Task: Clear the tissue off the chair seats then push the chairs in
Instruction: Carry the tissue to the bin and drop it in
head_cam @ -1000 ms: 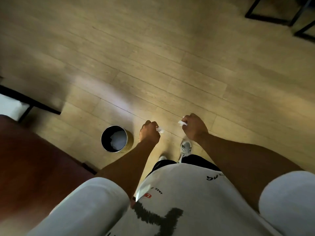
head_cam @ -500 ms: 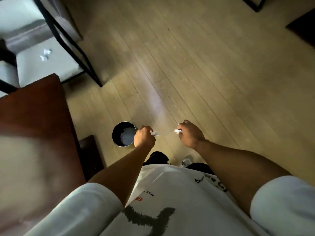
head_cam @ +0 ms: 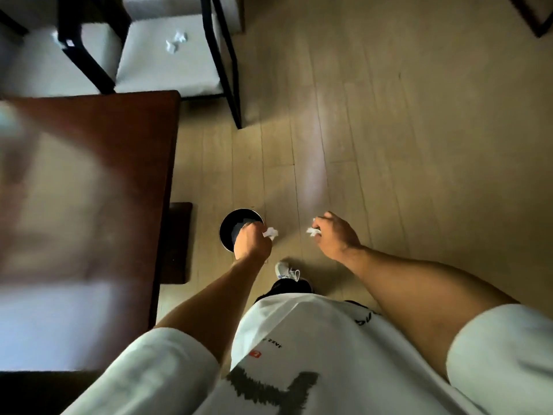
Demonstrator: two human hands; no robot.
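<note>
My left hand [head_cam: 253, 241] grips a crumpled white tissue [head_cam: 270, 233] and hangs over the right rim of a round dark bin [head_cam: 229, 227] on the floor. My right hand [head_cam: 336, 233] pinches a second tissue piece [head_cam: 313, 232] a little to the right of the bin. At the top left stands a chair with a pale seat [head_cam: 167, 70] and black frame; two crumpled tissues [head_cam: 176, 42] lie on that seat. Another tissue scrap [head_cam: 55, 35] lies on the neighbouring seat, partly behind the chair frame.
A reddish-brown wooden table [head_cam: 89, 181] fills the left side, its foot [head_cam: 178, 241] beside the bin. Pale wooden floor [head_cam: 404, 145] spreads to the right. A dark frame corner [head_cam: 535, 19] shows at the top right. My shoe [head_cam: 285, 271] is just below the bin.
The view has swung left and up, bringing the table and the chair seat further into the frame. My left hand has moved over the bin's rim; both hands still hold their tissues.
</note>
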